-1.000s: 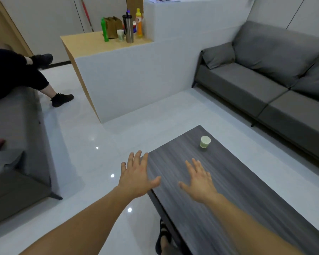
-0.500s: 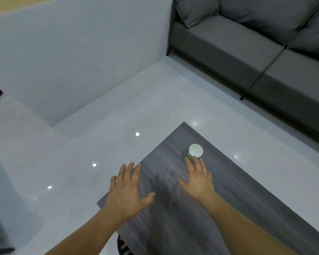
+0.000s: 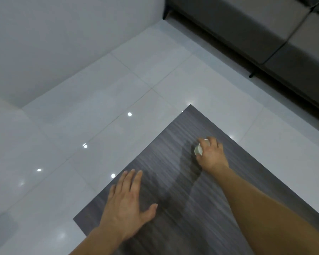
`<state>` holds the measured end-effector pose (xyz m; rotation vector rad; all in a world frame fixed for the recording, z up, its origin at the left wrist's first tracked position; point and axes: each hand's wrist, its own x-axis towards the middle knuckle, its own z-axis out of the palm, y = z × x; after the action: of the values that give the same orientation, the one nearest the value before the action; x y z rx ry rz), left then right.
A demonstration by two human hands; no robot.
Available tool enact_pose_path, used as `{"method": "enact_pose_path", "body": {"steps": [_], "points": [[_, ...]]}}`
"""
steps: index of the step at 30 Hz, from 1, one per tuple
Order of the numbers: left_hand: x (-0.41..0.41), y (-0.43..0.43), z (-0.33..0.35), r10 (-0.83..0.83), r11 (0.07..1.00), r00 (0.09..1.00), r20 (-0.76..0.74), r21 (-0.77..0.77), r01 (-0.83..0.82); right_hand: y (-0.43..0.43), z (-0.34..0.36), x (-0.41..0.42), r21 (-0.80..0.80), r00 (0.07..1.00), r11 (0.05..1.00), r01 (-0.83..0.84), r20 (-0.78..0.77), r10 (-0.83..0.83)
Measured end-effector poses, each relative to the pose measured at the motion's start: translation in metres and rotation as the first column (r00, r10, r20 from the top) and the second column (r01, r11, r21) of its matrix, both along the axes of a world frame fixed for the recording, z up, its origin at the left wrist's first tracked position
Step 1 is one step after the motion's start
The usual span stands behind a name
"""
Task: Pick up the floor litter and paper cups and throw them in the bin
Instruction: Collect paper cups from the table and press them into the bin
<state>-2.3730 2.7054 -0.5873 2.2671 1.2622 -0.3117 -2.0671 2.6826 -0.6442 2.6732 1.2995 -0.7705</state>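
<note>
In the head view, a dark grey table point(image 3: 182, 129) with a wood-grain top fills the lower right part, and one of its corners points away from the person. The right hand point(image 3: 211, 153) is in the area behind this far corner, nearer to the right edge of the table. Its fingers and thumb are curled around a small white paper cup point(image 3: 198, 150), so this hand grips the cup. The cup looks tilted, with one round end turned to the left. The fingers cover most of its side and the picture is a little blurred there, so I cannot read any print or brand on it. I also cannot tell if the cup touches the table top. The left hand point(image 3: 125, 203) is flat and spread, palm down, just inside the left edge of the table. Its fingers are straight, its thumb is out to the side, and it holds nothing. Around the table is a glossy white tiled floor point(image 3: 136, 70) with small bright light spots. A grey sofa point(image 3: 265, 24) stands at the upper right and a plain white wall point(image 3: 63, 43) at the upper left.
</note>
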Motion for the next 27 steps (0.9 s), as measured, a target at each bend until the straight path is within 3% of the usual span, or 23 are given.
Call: {"method": "enact_pose_path", "body": {"steps": [3, 7, 13, 17, 22, 27], "points": [[-0.002, -0.003, 0.006, 0.031, 0.999, 1.0, -0.004, -0.032, -0.031, -0.015, 0.011, -0.029, 0.028, 0.987, 0.999, 0.025, -0.159, -0.021], [-0.003, -0.014, 0.035, 0.066, 0.993, 0.996, 0.058, -0.099, -0.06, -0.027, 0.053, -0.087, 0.122, 0.899, 0.987, 0.102, -0.436, -0.039], [-0.035, -0.032, 0.104, 0.226, 0.965, 0.952, 0.209, -0.179, -0.19, -0.035, 0.137, -0.169, 0.222, 0.662, 0.974, 0.04, -0.736, 0.141], [-0.075, -0.054, 0.153, 0.352, 0.931, 0.881, 0.317, -0.218, -0.293, -0.047, 0.192, -0.216, 0.288, 0.557, 0.953, -0.096, -0.778, 0.291], [-0.144, -0.101, 0.189, 0.493, 0.87, 0.8, 0.343, -0.178, -0.46, -0.078, 0.238, -0.272, 0.269, 0.43, 0.953, -0.141, -0.85, 0.304], [-0.242, -0.172, 0.22, 0.709, 0.686, 0.616, 0.345, -0.132, -0.715, -0.126, 0.269, -0.341, 0.261, 0.51, 0.906, -0.332, -0.759, 0.406]]}}
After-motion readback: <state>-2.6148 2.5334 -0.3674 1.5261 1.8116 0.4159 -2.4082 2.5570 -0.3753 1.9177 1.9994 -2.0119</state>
